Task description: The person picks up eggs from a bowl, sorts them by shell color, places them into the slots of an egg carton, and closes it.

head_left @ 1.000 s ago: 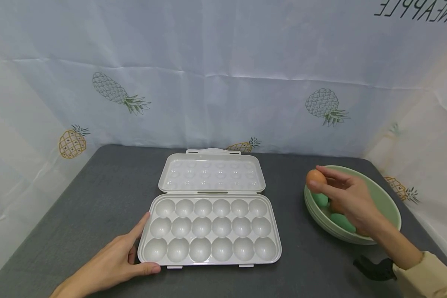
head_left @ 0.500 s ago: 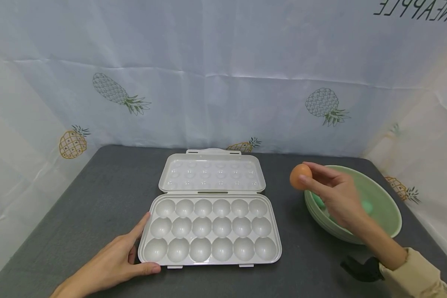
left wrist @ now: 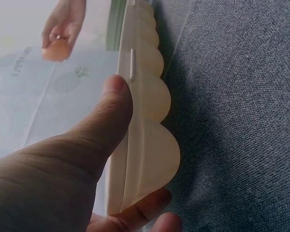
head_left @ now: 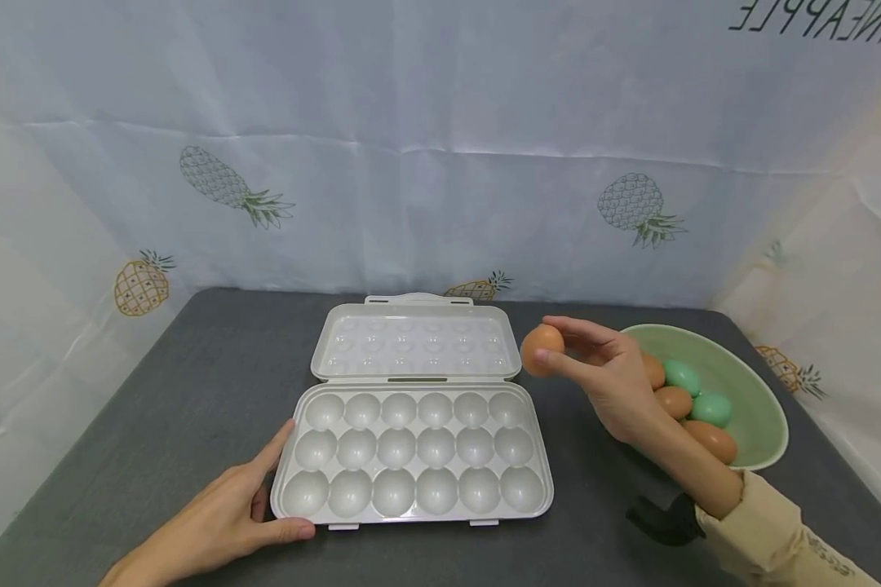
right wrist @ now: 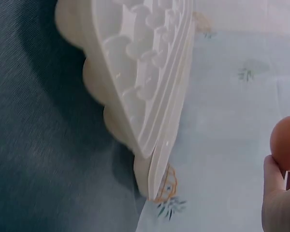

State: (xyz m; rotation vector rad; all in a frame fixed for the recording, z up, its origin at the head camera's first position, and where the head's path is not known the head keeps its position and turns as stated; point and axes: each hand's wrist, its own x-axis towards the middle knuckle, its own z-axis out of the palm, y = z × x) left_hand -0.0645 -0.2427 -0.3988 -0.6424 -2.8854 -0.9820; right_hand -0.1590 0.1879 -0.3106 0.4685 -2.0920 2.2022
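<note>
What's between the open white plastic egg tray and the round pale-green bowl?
Head view shows dark-grey tabletop, bare at the near end; above its far part, the person's right grip pinches an oval brown egg.

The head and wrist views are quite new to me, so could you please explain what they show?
There is no machine here, only a person's two bare hands. The head view comes from a head-worn camera looking forward and down; the wrist views come from one camera on each wrist and look turned sideways. On the dark table lies an open white egg tray with empty cups. To its right stands a green bowl of brown and green eggs. The left hand holds the tray's near left corner; the right hand pinches a brown egg.
</note>
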